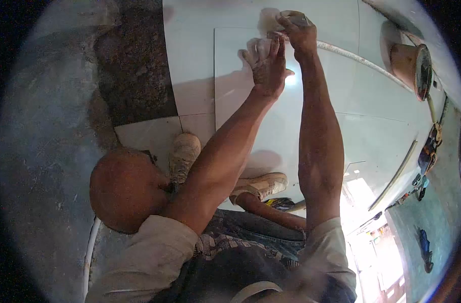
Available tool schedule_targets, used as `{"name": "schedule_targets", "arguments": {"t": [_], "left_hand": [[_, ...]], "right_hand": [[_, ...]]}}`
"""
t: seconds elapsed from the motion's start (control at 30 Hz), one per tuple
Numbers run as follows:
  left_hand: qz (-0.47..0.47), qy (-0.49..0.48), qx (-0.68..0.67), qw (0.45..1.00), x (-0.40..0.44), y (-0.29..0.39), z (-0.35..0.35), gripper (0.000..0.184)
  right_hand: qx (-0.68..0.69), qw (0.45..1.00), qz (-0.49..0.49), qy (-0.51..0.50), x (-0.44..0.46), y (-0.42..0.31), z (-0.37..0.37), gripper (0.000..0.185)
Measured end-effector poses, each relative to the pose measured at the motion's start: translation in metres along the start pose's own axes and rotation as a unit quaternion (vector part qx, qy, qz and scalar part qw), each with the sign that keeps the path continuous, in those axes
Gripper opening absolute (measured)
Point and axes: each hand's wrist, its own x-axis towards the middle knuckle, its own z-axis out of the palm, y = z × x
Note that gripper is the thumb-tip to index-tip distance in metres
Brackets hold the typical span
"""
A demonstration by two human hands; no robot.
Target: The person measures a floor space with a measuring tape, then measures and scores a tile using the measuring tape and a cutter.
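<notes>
Head view, looking straight down two bare arms reaching over a large pale tile (250, 116), laid among other pale tiles. Watch the left hand (268, 68) now: palm down against the tile, fingers spread apart, thumb out beside a bright glare, with nothing seen in its hold. Just beyond it, look to the right hand (298, 33), bent at the fingers near the top of the view, close to the left fingertips. Perhaps touching a small reddish-brown thing (278, 36) between the two, though too blurred to name, and hard to tell whether pinched or merely brushed. Running off rightward from the right wrist, see a long pale strip (361, 60), curving towards a brown bucket-like container (412, 70). Over on the left, next to the tiling, spot a rough dark patch (134, 60). Down below, between the arms and near them, find two dusty shoes, the left shoe (184, 154) and the right shoe (264, 185). Away to the right, pick out a second thin strip (394, 177) and, farther off, a dark blue item (425, 247) near strong light.
</notes>
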Motion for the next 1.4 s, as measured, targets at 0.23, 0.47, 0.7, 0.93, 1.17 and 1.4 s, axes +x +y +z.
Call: {"name": "schedule_targets", "arguments": {"t": [0.23,0.47,0.7,0.93,1.17,1.4], "left_hand": [[-0.009,0.093,0.053,0.994,-0.002,-0.007,0.016,0.092],[0.036,0.122,0.074,0.989,-0.002,-0.018,0.022,0.074],[0.067,0.045,0.145,0.986,-0.008,-0.034,0.043,0.073],[0.010,0.066,0.035,0.997,-0.006,-0.031,0.036,0.076],[0.007,0.025,-0.377,0.926,-0.010,-0.060,0.072,0.067],[-0.109,0.027,-0.946,0.305,-0.008,-0.022,0.018,0.057]], "right_hand": [[0.090,0.992,-0.029,0.081,-0.034,0.000,0.026,0.038],[0.068,0.989,-0.066,0.111,-0.090,-0.012,0.005,0.043],[-0.265,0.946,-0.152,0.105,-0.100,-0.043,0.009,0.039],[-0.347,0.923,-0.135,0.093,-0.095,-0.051,0.043,0.033],[-0.388,0.914,-0.110,0.053,-0.103,-0.017,0.047,0.044],[-0.384,0.907,-0.161,0.059,-0.107,-0.023,0.050,0.033]]}}
